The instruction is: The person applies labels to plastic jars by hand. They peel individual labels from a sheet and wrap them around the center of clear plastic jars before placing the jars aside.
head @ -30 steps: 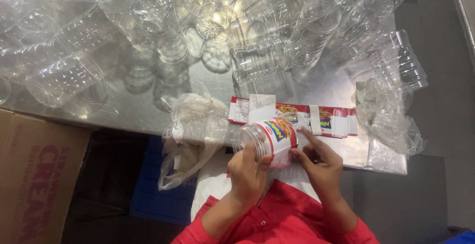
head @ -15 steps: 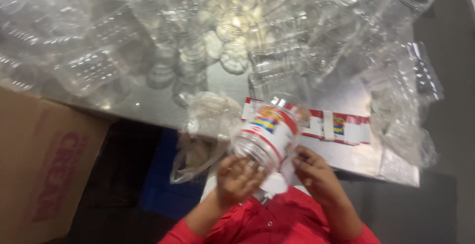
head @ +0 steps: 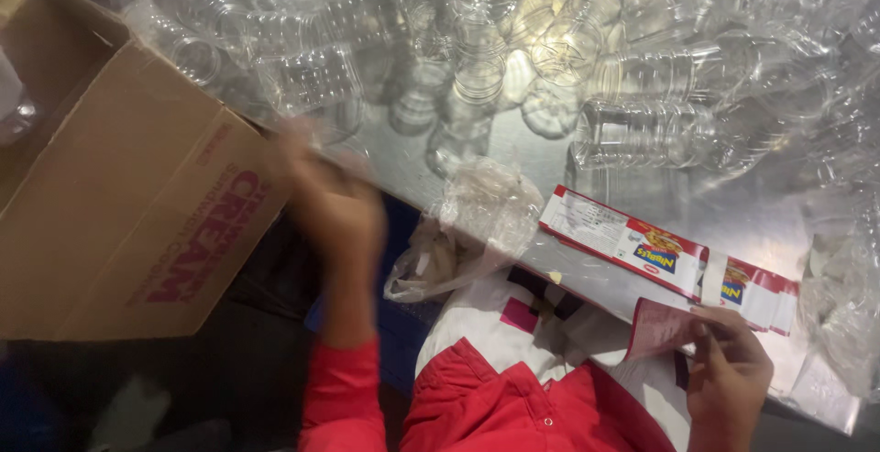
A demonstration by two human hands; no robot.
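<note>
Steel table [head: 541,154] crowded with clear plastic jars [head: 642,122], a crumpled plastic bag [head: 477,223] at its near edge. Her right hand [head: 729,374] pinches a loose red label [head: 665,328], fingers [head: 706,342] closed on its lower corner, beside the stack of labels [head: 623,237]. Left hand [head: 335,204] is a blur by the cardboard box [head: 137,204]; whether its fingers are closed, I cannot tell

Cardboard box [head: 119,186] left of table [head: 550,154], jars [head: 513,58] behind labels [head: 632,241] near its front edge.
</note>
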